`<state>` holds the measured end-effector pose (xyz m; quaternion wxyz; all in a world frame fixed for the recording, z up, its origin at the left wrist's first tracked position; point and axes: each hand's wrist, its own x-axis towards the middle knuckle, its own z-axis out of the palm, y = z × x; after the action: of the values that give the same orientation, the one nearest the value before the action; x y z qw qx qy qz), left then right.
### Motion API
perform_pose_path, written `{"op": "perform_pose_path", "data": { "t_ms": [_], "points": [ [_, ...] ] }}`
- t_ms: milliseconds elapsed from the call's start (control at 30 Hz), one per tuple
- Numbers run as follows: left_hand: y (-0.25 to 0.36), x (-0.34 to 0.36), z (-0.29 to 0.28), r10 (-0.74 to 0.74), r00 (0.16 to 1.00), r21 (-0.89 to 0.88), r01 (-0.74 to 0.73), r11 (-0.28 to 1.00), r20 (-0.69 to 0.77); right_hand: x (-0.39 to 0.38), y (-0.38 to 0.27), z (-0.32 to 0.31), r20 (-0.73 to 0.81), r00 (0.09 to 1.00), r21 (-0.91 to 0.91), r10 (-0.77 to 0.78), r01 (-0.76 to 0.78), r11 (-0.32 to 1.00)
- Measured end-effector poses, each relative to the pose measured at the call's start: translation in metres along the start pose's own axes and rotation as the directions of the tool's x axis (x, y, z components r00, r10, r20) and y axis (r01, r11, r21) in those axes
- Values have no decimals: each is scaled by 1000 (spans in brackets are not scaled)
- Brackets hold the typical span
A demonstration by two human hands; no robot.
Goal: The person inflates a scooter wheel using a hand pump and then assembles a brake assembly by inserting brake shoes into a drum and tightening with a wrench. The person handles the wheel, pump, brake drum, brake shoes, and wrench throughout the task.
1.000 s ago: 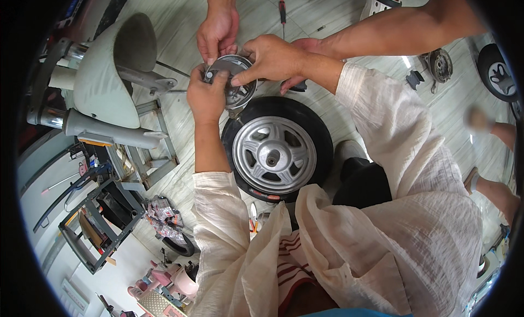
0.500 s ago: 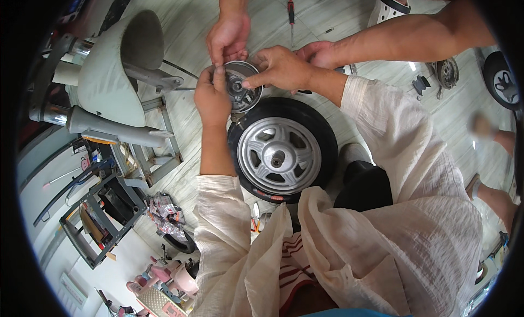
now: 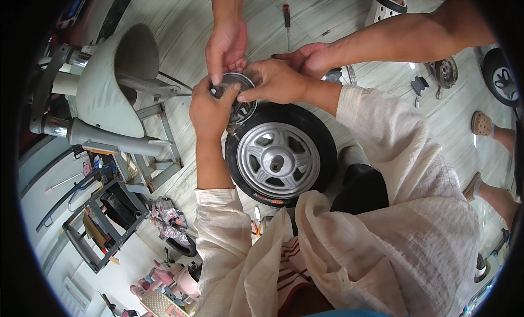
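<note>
A round metal brake plate (image 3: 242, 114) with parts inside its rim is held up just beyond the wheel. My left hand (image 3: 210, 112) grips its left side, the thumb laid across the inside. From the right, my right hand (image 3: 277, 81) holds the rim, its thumb and fingers bent over the plate near my left thumb. One hand of a person opposite (image 3: 226, 46) touches the plate's far edge with a fingertip. That person's other hand (image 3: 312, 59) is beside my right wrist, holding something thin and dark. The wheel with its black tire (image 3: 322, 147) lies flat below my hands.
A screwdriver (image 3: 287, 16) lies on the floor at the far side. To the right are a round metal hub part (image 3: 445, 72), a small dark part (image 3: 419, 85) and another wheel (image 3: 501, 82). A scooter's front fork with pale fender (image 3: 98, 93) and a metal frame (image 3: 164, 172) stand left.
Both my thumbs now meet over the plate, which has dropped slightly and tilted. The opposite person's right-side hand has shifted slightly and opened more to view beside my wrist.
</note>
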<state>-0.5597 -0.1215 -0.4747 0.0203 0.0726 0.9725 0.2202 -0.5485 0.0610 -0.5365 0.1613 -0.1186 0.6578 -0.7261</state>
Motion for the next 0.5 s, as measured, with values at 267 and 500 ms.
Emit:
{"op": "perform_pose_path", "data": {
  "t_ms": [267,500],
  "points": [
    [-1,12,3,231,973,24,-231,973,26,-4,-2,1,-41,994,-196,-104,94,976],
    [-10,8,-7,168,974,-276,-122,953,150,-6,-9,4,-79,976,-308,-201,167,936]
  ]
}}
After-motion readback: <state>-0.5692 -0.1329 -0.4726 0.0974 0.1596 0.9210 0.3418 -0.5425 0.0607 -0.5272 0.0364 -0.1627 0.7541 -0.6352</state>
